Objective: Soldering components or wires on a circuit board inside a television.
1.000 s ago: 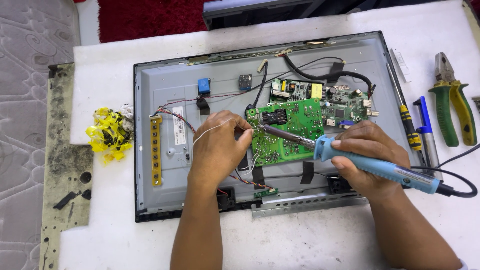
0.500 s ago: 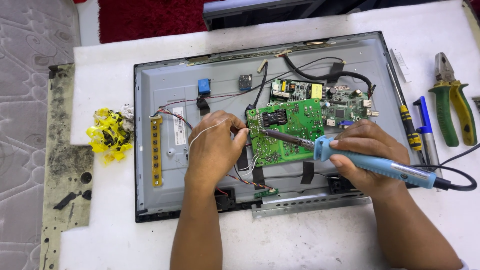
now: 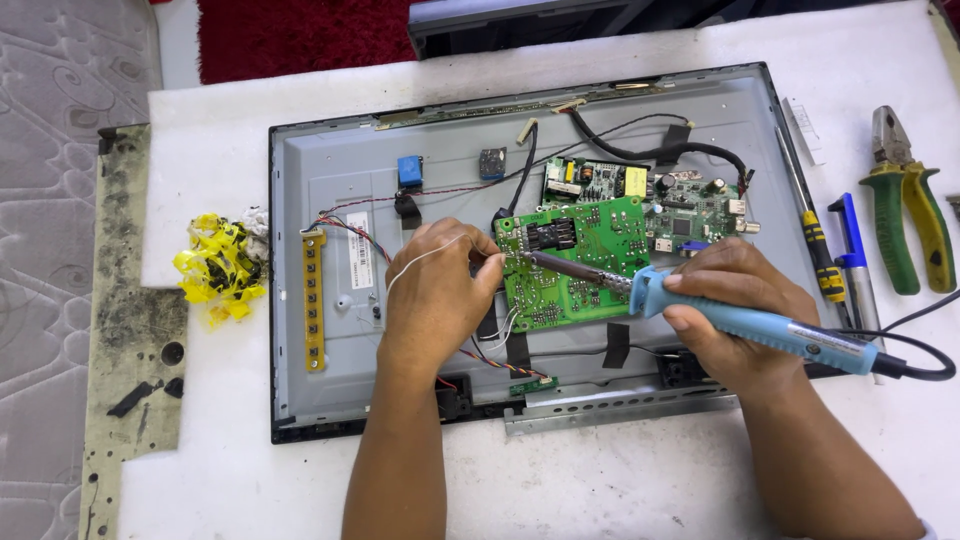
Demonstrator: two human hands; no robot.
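Right hand fingers closed round soldering iron; left hand fingers pinch solder wire at green board left edge.

Both forearms are bare, with no rings or wristwear visible.

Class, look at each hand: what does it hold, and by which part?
The right hand grips the blue soldering iron by its handle. The left hand pinches a thin solder wire near its end.
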